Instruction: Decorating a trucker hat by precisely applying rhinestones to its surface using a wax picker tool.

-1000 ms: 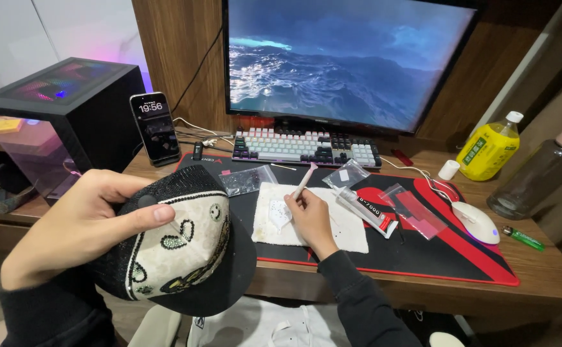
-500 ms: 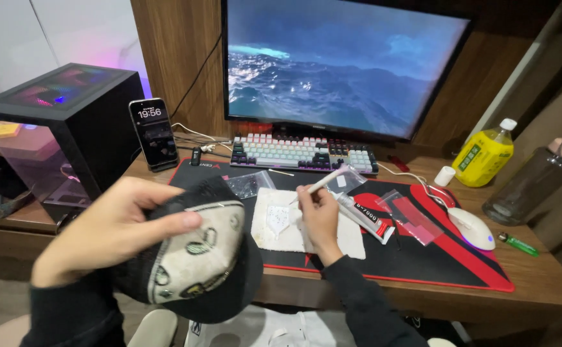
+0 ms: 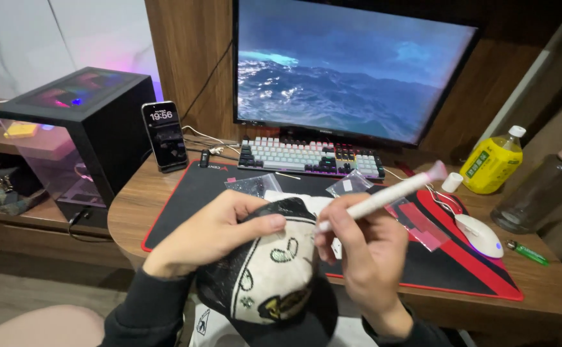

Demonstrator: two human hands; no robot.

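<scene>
Closest to the camera, the black and cream cloth cap with embroidered patches [image 3: 271, 270] sits low in the middle of the view, in front of the near edge of the wooden desk [image 3: 126, 212]. The left hand [image 3: 213, 234] has its grip closed around the top of the cap, with the thumb lying across the cream panel. Just beside it, the right hand [image 3: 364, 257] keeps a closed grip on a slim white pen-shaped tool with a pink end [image 3: 384, 196]; the white tip of the tool is at the cap, and the pink end points up and to the right. Under both hands lies a black desk mat with red trim [image 3: 461, 270]. On the mat, beyond the hands, are small clear plastic bags [image 3: 255, 185] and a red flat packet [image 3: 419, 222]. To the right is a white computer mouse [image 3: 480, 234], and near it a small green lighter [image 3: 526, 252]. Farther back stands a white and grey keyboard [image 3: 310, 156], with a dark phone [image 3: 165, 136] standing upright at its left and a black computer case with coloured lights [image 3: 81, 122] further left. A yellow drink bottle [image 3: 493, 164] stands at the right. Behind everything is a large monitor showing an ocean picture [image 3: 352, 71].
</scene>
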